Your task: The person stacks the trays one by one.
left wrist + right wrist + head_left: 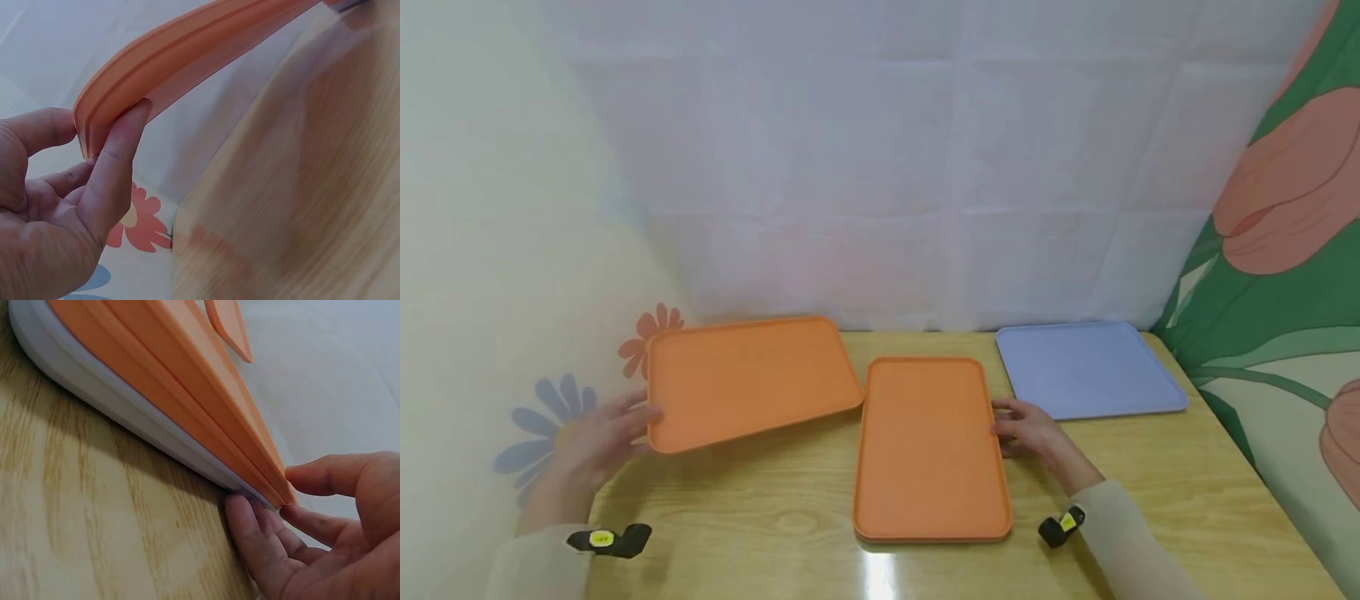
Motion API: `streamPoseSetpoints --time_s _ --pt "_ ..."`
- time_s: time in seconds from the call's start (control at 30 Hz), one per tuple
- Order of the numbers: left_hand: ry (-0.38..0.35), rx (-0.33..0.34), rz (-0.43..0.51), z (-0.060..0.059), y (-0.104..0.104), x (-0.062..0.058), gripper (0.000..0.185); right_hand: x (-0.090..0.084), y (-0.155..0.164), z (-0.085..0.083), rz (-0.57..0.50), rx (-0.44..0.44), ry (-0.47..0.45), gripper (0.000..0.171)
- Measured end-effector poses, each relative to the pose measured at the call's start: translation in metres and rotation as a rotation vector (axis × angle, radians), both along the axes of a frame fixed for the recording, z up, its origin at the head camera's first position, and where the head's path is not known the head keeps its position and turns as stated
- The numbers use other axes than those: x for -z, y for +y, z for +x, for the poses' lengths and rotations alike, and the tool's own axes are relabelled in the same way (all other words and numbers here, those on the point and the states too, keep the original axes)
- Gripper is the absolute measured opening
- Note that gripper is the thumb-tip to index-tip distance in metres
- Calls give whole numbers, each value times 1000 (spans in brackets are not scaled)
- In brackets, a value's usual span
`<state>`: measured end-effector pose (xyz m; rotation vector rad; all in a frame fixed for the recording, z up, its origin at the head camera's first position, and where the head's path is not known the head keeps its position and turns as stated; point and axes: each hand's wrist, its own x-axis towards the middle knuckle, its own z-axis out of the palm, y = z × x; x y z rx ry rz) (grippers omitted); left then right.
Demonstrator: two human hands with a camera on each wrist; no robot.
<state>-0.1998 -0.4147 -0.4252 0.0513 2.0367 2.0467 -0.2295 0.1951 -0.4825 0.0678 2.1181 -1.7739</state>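
Two grips [604, 442] [1032, 430] well apart on orange trays [748, 383] [932, 450]

Wood-grain table [760, 525]; creased backdrop [850, 167], perhaps cloth, between 2 floral walls [1285, 200].

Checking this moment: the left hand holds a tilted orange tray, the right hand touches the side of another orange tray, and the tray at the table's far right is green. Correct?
Not quite: the far-right tray is light blue, not green, as the head view shows. The left hand does hold a tilted orange tray, and the right hand touches another orange tray.
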Motion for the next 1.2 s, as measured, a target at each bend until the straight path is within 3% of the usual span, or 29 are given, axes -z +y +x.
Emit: streamPoseSetpoints --time_s 0.07,0.27,0.57,0.83,1.03,1.2 --pt "26 8 61 3 4 1 32 -2 1 2 -6 14 8 55" --pt "112 31 186 12 24 1 37 -14 4 7 -7 46 81 50" --pt "125 -36 187 19 61 4 30 -24 0 16 -120 13 108 53" --pt "95 -101 210 36 115 -4 42 -25 -17 25 -258 -36 103 54" --pt "105 -91 272 40 155 -11 39 -23 -31 30 -355 -59 80 56" --pt "114 -91 289 36 180 -13 41 -23 -44 35 -434 -56 97 51"
